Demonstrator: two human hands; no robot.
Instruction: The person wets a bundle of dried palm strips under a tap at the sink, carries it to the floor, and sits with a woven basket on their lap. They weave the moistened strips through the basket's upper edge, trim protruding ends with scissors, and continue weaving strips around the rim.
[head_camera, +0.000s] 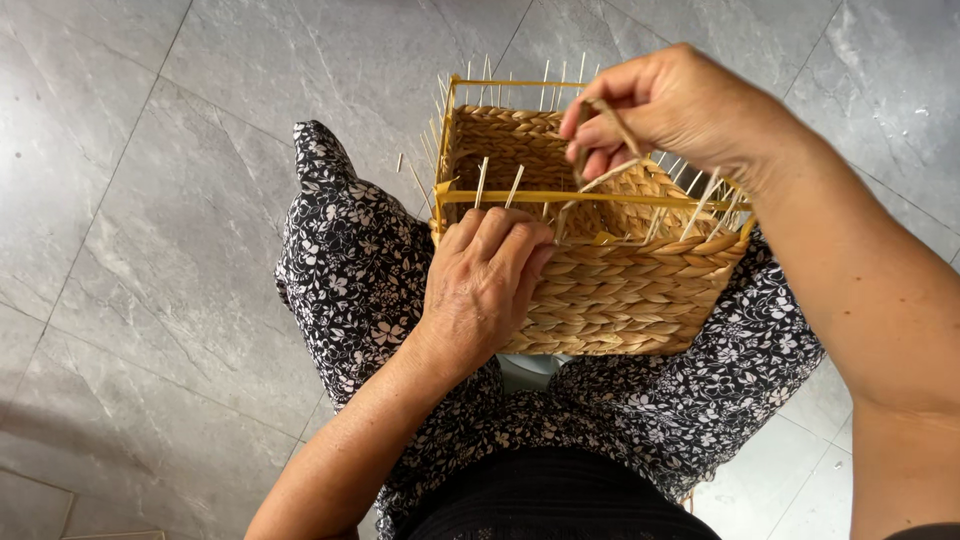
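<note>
Weaving a basket (610, 300) on my lap
Left hand (480, 285) braces its near wall; right hand (670, 110) fingers pinch a strand (610, 120) above the rim

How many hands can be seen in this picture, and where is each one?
2. The left hand presses on the near wall of the woven basket, which rests on the person's lap. The right hand is above the basket's rim, pinching a fibre strand.
</note>
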